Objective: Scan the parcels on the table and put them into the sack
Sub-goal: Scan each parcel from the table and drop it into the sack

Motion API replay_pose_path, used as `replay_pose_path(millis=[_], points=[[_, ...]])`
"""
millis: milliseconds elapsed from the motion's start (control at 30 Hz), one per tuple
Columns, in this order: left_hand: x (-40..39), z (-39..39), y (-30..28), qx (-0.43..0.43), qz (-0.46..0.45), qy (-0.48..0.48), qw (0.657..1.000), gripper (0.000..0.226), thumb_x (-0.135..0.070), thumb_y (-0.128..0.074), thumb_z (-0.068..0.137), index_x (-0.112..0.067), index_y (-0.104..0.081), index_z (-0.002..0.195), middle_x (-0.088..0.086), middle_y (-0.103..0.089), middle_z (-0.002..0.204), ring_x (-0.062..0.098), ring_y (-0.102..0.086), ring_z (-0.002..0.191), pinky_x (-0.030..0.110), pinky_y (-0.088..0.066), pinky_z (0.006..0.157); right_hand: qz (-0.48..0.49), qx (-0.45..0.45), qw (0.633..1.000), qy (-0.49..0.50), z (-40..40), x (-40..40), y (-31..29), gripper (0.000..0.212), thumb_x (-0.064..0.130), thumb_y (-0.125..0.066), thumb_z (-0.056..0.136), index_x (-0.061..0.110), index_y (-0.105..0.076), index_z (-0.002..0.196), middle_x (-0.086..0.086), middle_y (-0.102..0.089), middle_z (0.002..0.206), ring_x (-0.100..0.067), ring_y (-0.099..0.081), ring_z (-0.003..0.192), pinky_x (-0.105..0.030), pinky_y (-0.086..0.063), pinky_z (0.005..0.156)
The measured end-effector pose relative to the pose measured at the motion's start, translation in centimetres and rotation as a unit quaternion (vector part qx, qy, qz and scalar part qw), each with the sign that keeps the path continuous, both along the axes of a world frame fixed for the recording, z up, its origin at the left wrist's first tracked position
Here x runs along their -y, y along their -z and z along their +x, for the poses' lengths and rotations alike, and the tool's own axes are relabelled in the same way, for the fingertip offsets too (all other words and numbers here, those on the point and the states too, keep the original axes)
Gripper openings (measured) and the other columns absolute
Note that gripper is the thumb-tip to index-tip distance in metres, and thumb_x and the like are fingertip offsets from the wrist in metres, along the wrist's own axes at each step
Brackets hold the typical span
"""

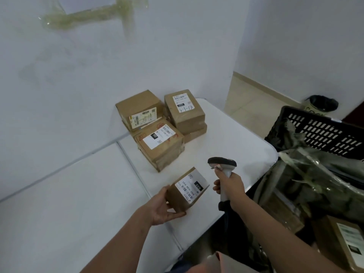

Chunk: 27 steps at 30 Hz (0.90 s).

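My left hand [163,205] grips a small brown parcel [187,191] above the white table [226,138], tilted so its white label faces up. Just right of it, my right hand [229,187] holds a grey barcode scanner [222,164] by the handle, its dark head turned toward the parcel's label. Several more brown parcels [160,142] with labels are stacked at the table's far end by the wall. The dark green sack [307,178] stands open at the table's right edge, with taped parcels showing inside it.
A black slotted plastic crate [323,133] stands behind the sack. A cardboard box with a label [346,243] lies at the lower right. A bin with a black liner [321,104] sits on the floor by the far wall. A second white table [69,194] adjoins on the left.
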State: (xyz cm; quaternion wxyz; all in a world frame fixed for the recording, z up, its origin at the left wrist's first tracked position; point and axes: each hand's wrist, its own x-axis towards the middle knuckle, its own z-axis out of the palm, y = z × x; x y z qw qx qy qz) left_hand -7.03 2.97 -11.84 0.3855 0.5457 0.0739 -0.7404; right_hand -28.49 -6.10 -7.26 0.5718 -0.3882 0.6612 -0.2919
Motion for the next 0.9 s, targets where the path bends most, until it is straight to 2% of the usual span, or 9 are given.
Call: replay_pose_path(millis=[200,267,333,400,500,600,667,800,900], points=[[-0.4,-2.7,1.1,0.057,0.043,-0.067,0.995,0.064,-0.066,-0.046,0.092,-0.014,-0.051,0.130,0.022,-0.052,0.128,0.043,-0.061,0.109,0.058,-0.054,0.089,0.023,-0.004,1.000,-0.005,-2.9,-0.9,0.7,0.033,0.036,-0.067,0.091,0.003,-0.063,0.086,-0.011,-0.067,0.069,-0.020,-0.064,0.056,-0.030,-0.052,0.058],[-0.1,-3.2,0.6,0.117,0.032,-0.106,0.987,0.059,-0.063,-0.047,0.093,-0.014,-0.051,0.125,0.018,-0.053,0.122,0.037,-0.058,0.106,0.054,-0.053,0.091,0.026,-0.007,1.000,-0.010,-3.5,-1.1,0.7,0.033,0.036,-0.066,0.092,0.004,-0.063,0.087,-0.010,-0.067,0.070,-0.020,-0.065,0.057,-0.030,-0.052,0.058],[0.3,-3.5,0.8,0.244,0.023,-0.091,0.965,0.068,-0.061,-0.053,0.091,-0.018,-0.040,0.142,0.015,-0.044,0.139,0.035,-0.053,0.114,0.049,-0.052,0.096,0.028,-0.005,1.000,-0.013,-4.0,-1.3,0.7,0.033,0.036,-0.065,0.092,0.004,-0.063,0.088,-0.010,-0.067,0.070,-0.020,-0.064,0.057,-0.029,-0.052,0.057],[0.5,-3.9,1.3,0.420,0.013,-0.003,0.908,0.080,-0.055,-0.060,0.090,-0.024,-0.022,0.154,0.011,-0.017,0.158,0.037,-0.039,0.134,0.047,-0.043,0.107,0.028,0.001,1.000,-0.011,-4.4,-1.4,0.8,0.032,0.035,-0.066,0.092,0.003,-0.063,0.088,-0.010,-0.066,0.069,-0.020,-0.064,0.056,-0.030,-0.052,0.056],[1.1,-4.6,1.8,0.656,-0.045,0.162,0.736,0.070,-0.037,-0.058,0.095,-0.022,-0.023,0.154,0.008,-0.011,0.162,0.032,-0.022,0.146,0.046,-0.024,0.117,0.026,0.007,1.000,-0.008,-4.9,-1.5,0.8,0.032,0.034,-0.066,0.092,0.003,-0.062,0.087,-0.010,-0.065,0.067,-0.021,-0.063,0.055,-0.030,-0.050,0.056],[2.4,-5.2,2.2,0.706,-0.123,0.380,0.585,0.070,-0.027,-0.052,0.096,-0.023,-0.015,0.156,0.002,-0.006,0.165,0.028,-0.003,0.152,0.051,-0.009,0.121,0.022,0.008,1.000,-0.012,-5.3,-1.7,0.5,0.031,0.033,-0.066,0.092,0.003,-0.063,0.086,-0.010,-0.065,0.067,-0.022,-0.063,0.057,-0.032,-0.050,0.057],[3.2,-5.6,2.6,0.661,-0.122,0.498,0.547,0.075,-0.023,-0.047,0.098,-0.027,-0.002,0.157,-0.002,0.010,0.165,0.028,0.011,0.151,0.056,-0.002,0.120,0.017,0.008,1.000,-0.015,-5.3,-1.8,0.4,0.030,0.032,-0.066,0.092,0.003,-0.063,0.086,-0.010,-0.065,0.067,-0.022,-0.063,0.056,-0.031,-0.050,0.057],[3.7,-7.0,2.6,0.624,-0.134,0.553,0.536,0.083,-0.014,-0.046,0.096,-0.038,0.008,0.155,-0.011,0.021,0.162,0.030,0.022,0.149,0.065,0.003,0.115,0.007,0.002,1.000,-0.028,-5.1,-1.9,-0.1,0.027,0.029,-0.065,0.092,0.003,-0.063,0.087,-0.009,-0.065,0.066,-0.021,-0.063,0.055,-0.031,-0.050,0.056],[3.4,-7.2,3.0,0.616,-0.208,0.603,0.461,0.082,-0.016,-0.049,0.096,-0.041,0.002,0.155,-0.014,0.018,0.163,0.028,0.020,0.150,0.067,0.005,0.115,-0.001,-0.007,0.999,-0.042,-4.8,-1.6,-0.7,0.027,0.031,-0.065,0.092,0.003,-0.064,0.090,-0.008,-0.066,0.067,-0.020,-0.064,0.055,-0.031,-0.051,0.057]])
